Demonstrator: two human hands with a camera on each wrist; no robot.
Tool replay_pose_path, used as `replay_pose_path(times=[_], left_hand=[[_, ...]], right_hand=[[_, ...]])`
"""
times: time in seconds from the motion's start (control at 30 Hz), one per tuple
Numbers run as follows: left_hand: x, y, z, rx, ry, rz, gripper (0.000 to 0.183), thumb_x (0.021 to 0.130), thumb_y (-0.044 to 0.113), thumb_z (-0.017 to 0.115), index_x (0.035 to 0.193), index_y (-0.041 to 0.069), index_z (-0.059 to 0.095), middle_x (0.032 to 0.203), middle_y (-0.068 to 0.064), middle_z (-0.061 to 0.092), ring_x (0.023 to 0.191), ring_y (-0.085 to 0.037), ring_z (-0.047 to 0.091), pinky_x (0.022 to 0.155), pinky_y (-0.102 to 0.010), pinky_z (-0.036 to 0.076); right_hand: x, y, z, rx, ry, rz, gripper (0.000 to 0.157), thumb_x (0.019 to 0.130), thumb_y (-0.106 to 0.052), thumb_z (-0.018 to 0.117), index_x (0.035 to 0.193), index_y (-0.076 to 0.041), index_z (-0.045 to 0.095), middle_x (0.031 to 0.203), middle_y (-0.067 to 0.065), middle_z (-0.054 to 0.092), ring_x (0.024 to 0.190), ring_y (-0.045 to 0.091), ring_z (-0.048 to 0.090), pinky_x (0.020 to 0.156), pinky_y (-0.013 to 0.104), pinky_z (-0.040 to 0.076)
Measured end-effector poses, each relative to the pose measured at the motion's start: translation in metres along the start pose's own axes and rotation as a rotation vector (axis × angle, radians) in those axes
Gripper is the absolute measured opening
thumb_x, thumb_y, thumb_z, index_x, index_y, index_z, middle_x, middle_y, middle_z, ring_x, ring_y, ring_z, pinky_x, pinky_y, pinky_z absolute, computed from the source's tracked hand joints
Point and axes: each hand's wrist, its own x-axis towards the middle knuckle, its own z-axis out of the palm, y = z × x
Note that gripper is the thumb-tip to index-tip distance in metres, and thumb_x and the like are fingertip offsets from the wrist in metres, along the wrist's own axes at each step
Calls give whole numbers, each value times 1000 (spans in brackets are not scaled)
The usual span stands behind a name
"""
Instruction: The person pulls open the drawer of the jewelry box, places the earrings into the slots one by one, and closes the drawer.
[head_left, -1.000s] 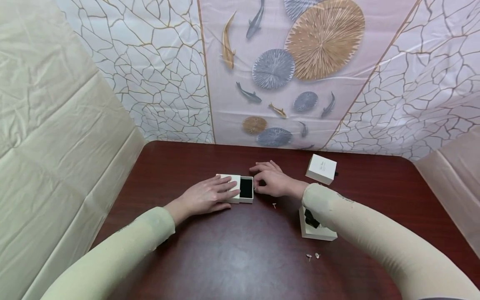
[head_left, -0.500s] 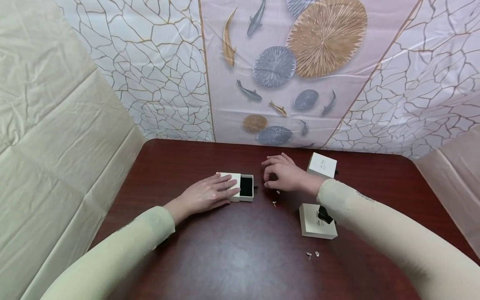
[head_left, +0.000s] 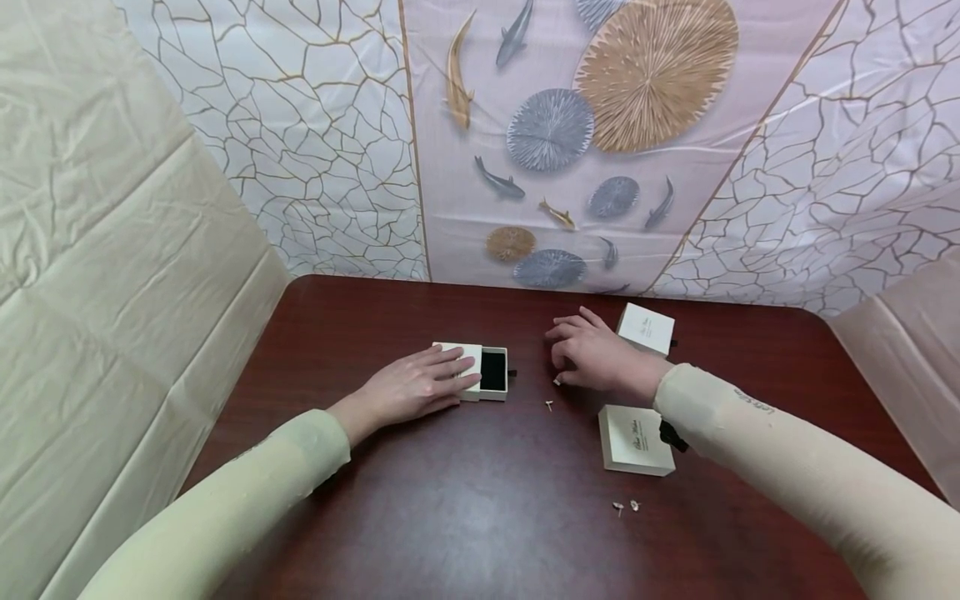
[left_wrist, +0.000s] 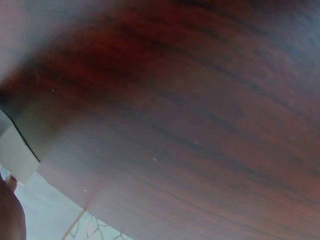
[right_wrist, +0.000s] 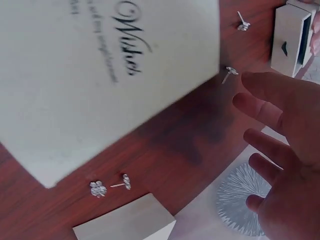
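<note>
My left hand (head_left: 420,385) lies with straight fingers on top of a small white drawer box (head_left: 471,351). Its drawer (head_left: 493,372) stands partly out on the right, showing a black lining and a dark pull tab (head_left: 512,373). My right hand (head_left: 592,354) hovers over the table with loosely bent fingers and holds nothing. In the right wrist view its thumb tip is close to a stud earring (right_wrist: 230,72), with a small gap visible. Another stud earring (head_left: 549,405) lies slightly nearer to me.
A larger white box (head_left: 633,442) with a black ribbon (head_left: 672,437) stands under my right forearm. Another white box (head_left: 647,327) is behind the right hand. Two earrings (head_left: 626,507) lie in front; the right wrist view shows another pair (right_wrist: 110,186). A patterned cloth (head_left: 495,142) hangs behind.
My right hand has moved right, away from the drawer's tab, and its thumb has come near an earring. The left hand stays on the box; the drawer looks unchanged.
</note>
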Motion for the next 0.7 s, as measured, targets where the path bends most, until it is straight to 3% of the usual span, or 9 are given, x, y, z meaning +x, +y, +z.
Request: replay_pose_path(times=[0.7], left_hand=[[0,3,-1,7,-21,-22,48,98,28,81,142,13,71,145,-14,67,138,-34,62,114,-52,49]], right_hand=[[2,-5,19,-77,66,-88,25,85,-6,84,71,-16,66,130,16,71,138,42,57,120,72,32]])
